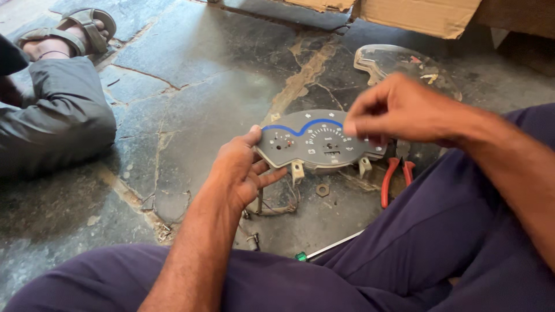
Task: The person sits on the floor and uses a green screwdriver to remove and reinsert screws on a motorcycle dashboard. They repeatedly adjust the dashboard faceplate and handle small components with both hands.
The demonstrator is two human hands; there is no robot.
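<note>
Left hand point(240, 173) clamped on 9 o'clock end of instrument cluster point(315, 144), thumb on top face, fingers curled under. Right hand point(393, 110) above 3 o'clock end, thumb and forefinger pinched narrow over dial face; cannot tell whether pinching anything, tips blurred.

Cluster held mid-frame above stone floor point(191, 98), face up, tilted slightly toward camera. Grey faceplate, kidney-shaped, blue curved stripe along 12 o'clock edge. Round speed dial with white tick marks right of centre, small gauge with red marks at 9 o'clock side, small window below dial. Pale plastic housing underneath, two mounting tabs hanging at 6 o'clock. Wires point(277, 205) trailing below toward floor.

Clear lens cover point(399, 63) lying on floor at 1 o'clock from cluster, well apart. Red-handled pliers point(396, 176) on floor at 4 o'clock, just beside right leg. Hex nut point(322, 189) on floor at 6 o'clock. Screwdriver point(329, 247) with green handle end at 6 o'clock, lower, against trouser leg. Cardboard box point(422, 14) at 12 o'clock edge. Second person's grey trouser leg point(58, 115) and sandalled foot point(69, 32) at 10 o'clock.
</note>
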